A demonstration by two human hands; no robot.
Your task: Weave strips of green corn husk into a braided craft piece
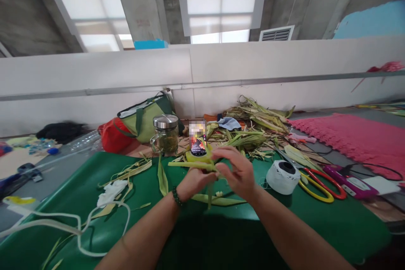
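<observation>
Both my hands meet over the green mat (142,236), working green leaf strips (193,164). My left hand (193,182), a dark bead bracelet on its wrist, is closed round the strips from below. My right hand (237,171) curls over them from the right, its fingers pinching a strip. One strip sticks out to the left, others hang down and lie under my hands (218,199). A phone (198,145) with a lit screen leans upright just behind my hands.
A glass mug with a steel lid (165,135) and a green bag (144,118) stand behind. A heap of leaves (253,128) lies back right. A white tape roll (282,176), red and yellow scissors (319,183), a pink mat (354,135) and a white cord (79,223) surround me.
</observation>
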